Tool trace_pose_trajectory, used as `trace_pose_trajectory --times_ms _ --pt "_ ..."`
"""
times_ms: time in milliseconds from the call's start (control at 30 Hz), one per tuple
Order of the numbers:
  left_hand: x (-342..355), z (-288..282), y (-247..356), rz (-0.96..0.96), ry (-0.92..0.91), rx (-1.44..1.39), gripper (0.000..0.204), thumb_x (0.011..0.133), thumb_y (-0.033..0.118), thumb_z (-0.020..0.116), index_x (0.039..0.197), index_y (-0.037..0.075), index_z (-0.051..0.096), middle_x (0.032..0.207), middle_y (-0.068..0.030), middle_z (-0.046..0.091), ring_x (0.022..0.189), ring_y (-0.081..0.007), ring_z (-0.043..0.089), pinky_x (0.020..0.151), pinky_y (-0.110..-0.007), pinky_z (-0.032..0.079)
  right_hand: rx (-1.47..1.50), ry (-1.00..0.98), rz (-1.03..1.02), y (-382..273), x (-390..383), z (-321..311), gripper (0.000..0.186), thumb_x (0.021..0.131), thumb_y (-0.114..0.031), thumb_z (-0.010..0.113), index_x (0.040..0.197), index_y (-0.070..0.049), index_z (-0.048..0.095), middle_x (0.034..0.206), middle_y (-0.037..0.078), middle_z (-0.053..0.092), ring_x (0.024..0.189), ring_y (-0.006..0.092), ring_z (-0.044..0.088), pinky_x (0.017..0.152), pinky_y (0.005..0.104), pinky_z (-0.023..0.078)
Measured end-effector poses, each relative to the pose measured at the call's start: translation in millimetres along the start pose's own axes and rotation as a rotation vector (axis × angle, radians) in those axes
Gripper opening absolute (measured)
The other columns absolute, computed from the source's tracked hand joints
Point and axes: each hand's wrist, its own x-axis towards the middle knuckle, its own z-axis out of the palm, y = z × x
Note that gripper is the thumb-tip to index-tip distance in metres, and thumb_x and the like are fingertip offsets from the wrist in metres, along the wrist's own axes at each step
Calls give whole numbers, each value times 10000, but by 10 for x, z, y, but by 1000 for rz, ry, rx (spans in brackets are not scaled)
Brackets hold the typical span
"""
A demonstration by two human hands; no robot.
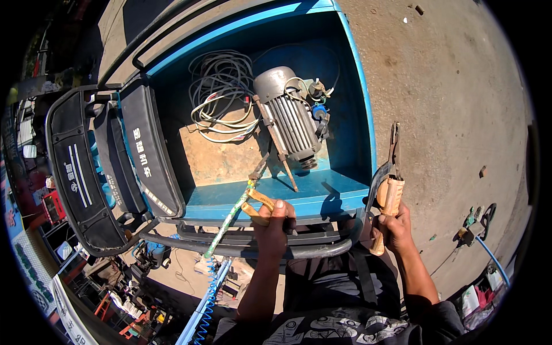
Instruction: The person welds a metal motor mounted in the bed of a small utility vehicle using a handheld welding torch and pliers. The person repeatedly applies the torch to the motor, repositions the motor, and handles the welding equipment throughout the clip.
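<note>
My left hand (272,229) is closed around the yellow handles (257,208) of a tool whose dark metal end reaches into a blue cargo bed (356,63), beside a green-and-white rod (227,224). My right hand (392,230) grips a tool with tan ribbed handles (391,195) and long narrow metal jaws, held upright at the bed's right corner, next to a dark curved piece. In the bed lie a silver finned electric motor (290,121) with a blue fitting, a rusty bar (283,158) along it and coiled pale cables (218,92) on a tan board (204,161).
Black padded seats (146,149) and rails (293,251) border the bed. Concrete ground (437,115) spreads to the right, with a tool on a blue hose (471,233). Assorted equipment (132,310) clutters the lower left, near a blue coiled hose (210,287).
</note>
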Motion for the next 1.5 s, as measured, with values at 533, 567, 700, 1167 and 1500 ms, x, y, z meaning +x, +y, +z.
trace_pose_trajectory --times_ms 533,567,700,1167,1500 --pt "-238 -14 -131 -80 -167 102 253 989 217 563 817 32 548 684 -44 563 560 -94 502 515 -242 382 22 -1 16 16 -53 198 474 771 -56 615 1209 30 456 782 110 589 489 171 573 455 319 513" --pt "-245 -14 -141 -95 -158 85 255 987 217 576 813 31 555 677 -29 559 570 -85 507 521 -240 389 18 -2 12 33 -48 194 477 770 -56 615 1211 31 456 783 111 590 488 170 572 454 319 512" --pt "-292 7 -219 -95 -193 64 232 974 191 615 816 31 558 664 5 545 589 -65 501 538 -241 406 13 7 6 94 -41 216 481 767 -55 618 1212 33 456 780 111 594 485 171 569 457 313 511" --pt "-529 225 -285 -96 -449 30 320 814 87 802 916 24 505 939 -57 607 859 -120 592 751 -280 509 -392 -112 -94 96 -75 558 427 851 -15 674 1237 23 495 955 46 608 815 102 602 716 270 517" --pt "-587 207 -307 -220 -490 -213 489 770 129 843 1138 -32 564 1032 -65 666 922 -132 646 787 -282 548 -522 -239 -123 -59 -75 944 631 895 -142 699 1395 75 382 1166 128 607 1055 164 588 928 320 480"
